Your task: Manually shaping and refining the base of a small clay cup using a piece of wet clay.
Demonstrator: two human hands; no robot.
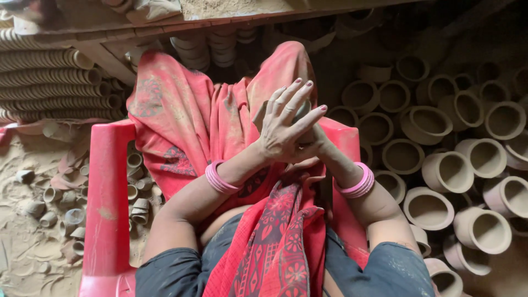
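**Asha:** What were the hands doing?

**Ravi:** The left hand (283, 129) lay over the right hand (314, 144), palms pressed together in front of the chest. The left fingers (294, 99) were stretched out flat, nails painted dark red. Between the palms sat a small grey lump (301, 113), probably clay, gripped from both sides and mostly hidden. The right hand was almost wholly covered, so I could only say it pressed up against the lump.

**Asha:** And on the wrists?

**Ravi:** Pink bangles on the left wrist (219, 179) and pink bangles on the right wrist (358, 183).

**Asha:** What lay around the person?

**Ravi:** A red patterned cloth (192, 121) draped over the lap and over a red plastic chair (107, 209) just below the hands. To the right, many unfired clay pots (484, 157) lay on their sides, mouths open toward the camera. To the left, small clay cups (52, 203) were scattered on a sandy floor (22, 253), with long stacks of nested cups (49, 77) above them.
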